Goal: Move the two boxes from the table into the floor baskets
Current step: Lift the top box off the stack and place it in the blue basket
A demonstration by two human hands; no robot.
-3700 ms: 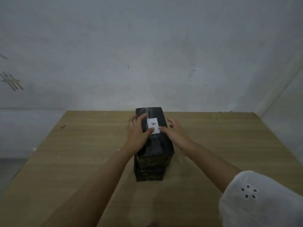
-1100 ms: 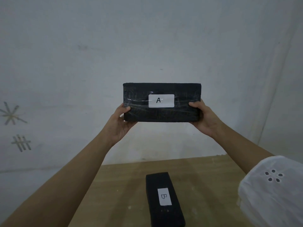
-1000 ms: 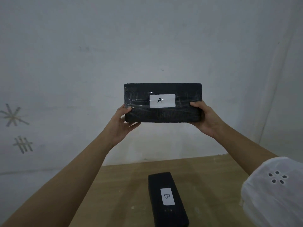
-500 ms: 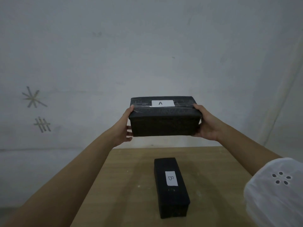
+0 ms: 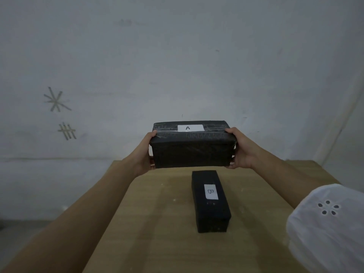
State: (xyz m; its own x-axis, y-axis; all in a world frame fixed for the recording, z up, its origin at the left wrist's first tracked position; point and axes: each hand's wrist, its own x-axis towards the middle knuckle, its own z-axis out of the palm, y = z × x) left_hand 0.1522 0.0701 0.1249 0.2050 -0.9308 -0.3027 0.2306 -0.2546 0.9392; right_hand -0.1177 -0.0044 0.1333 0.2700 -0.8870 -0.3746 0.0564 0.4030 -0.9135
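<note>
A black box labelled A [image 5: 192,150] hangs in the air above the far part of the wooden table [image 5: 149,223], held level with its long side towards me and its white label on top. My left hand [image 5: 145,156] grips its left end and my right hand [image 5: 243,149] grips its right end. Below it, a second black box labelled B [image 5: 209,201] lies lengthwise on the table, label up. No floor basket is in view.
A pale wall [image 5: 177,66] stands right behind the table, with two tape marks [image 5: 57,100] on its left part. The table's left edge runs diagonally down to the lower left, with grey floor [image 5: 23,227] beyond it.
Box A was lifted off box B, held up with its label facing me, then tilted flat and lowered a little. Box B has stayed on the table.
</note>
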